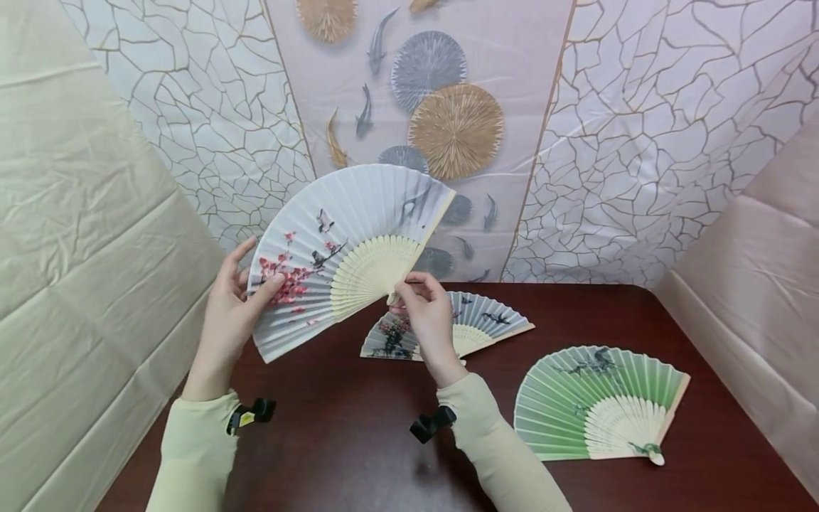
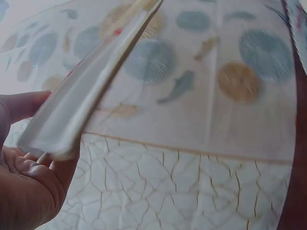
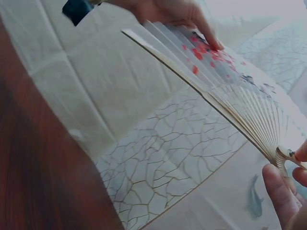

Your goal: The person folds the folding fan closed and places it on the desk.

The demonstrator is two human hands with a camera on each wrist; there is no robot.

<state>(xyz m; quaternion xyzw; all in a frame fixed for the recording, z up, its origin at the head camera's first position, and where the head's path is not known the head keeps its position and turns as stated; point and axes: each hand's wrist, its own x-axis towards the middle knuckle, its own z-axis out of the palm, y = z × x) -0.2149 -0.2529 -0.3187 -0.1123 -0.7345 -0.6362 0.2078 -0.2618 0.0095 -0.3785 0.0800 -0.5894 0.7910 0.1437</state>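
A white folding fan (image 1: 377, 206) with red blossoms and small birds is spread wide, held up over the table in the head view. My left hand (image 1: 227, 320) grips its left side, thumb over the blossoms and fingers behind the leaf. At the pivot end, my right hand (image 1: 429, 320) pinches the gathered pale ribs between thumb and fingers. The left wrist view catches the fan (image 2: 91, 91) nearly edge-on between thumb and fingers. In the right wrist view the fan's ribs (image 3: 254, 115) converge at the right thumb (image 3: 278, 191).
Behind the right hand, a grey flowered fan (image 1: 486, 316) lies spread on the dark red-brown table (image 1: 320, 441), partly covered by that hand. A green fan (image 1: 557, 398) lies spread at the right. Patterned cloth (image 1: 614, 142) hangs behind, with beige cloth at both sides.
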